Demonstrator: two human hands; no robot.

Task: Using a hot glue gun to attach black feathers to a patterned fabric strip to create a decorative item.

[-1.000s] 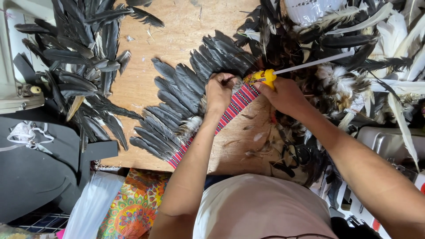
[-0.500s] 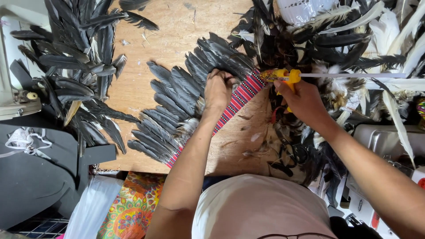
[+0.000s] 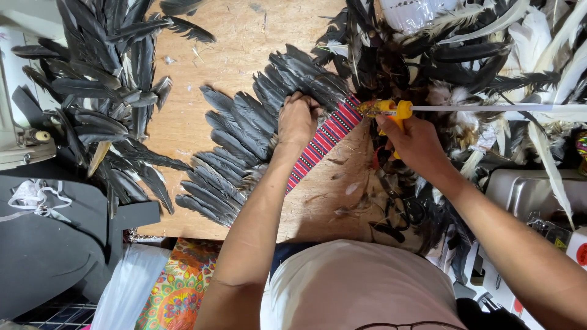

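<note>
Left hand (image 3: 298,119) is pressing down, fingers curled together, on the upper end of the fan of dark grey feathers (image 3: 244,140) at frame centre, right where the feathers meet the red striped woven band (image 3: 324,142). The band is running diagonally from centre toward lower left, lying flat on the wooden surface (image 3: 244,30).

Right hand (image 3: 416,143) is sitting just right of centre, grip clamped on a yellow glue gun (image 3: 388,110), nozzle pointing left at the band's upper end, touching or nearly so; cannot tell which. A white glue stick (image 3: 489,107) is sticking out of the gun's back toward the right edge.

Crowding the work: a loose pile of black feathers (image 3: 98,91) is taking up the upper left, a heap of mixed black and white feathers (image 3: 489,49) is filling the upper right and running under the right forearm. Stray feather bits are lying on the surface below the band. A black foam sheet (image 3: 55,244) is lying at lower left, patterned orange cloth (image 3: 177,281) at bottom.
</note>
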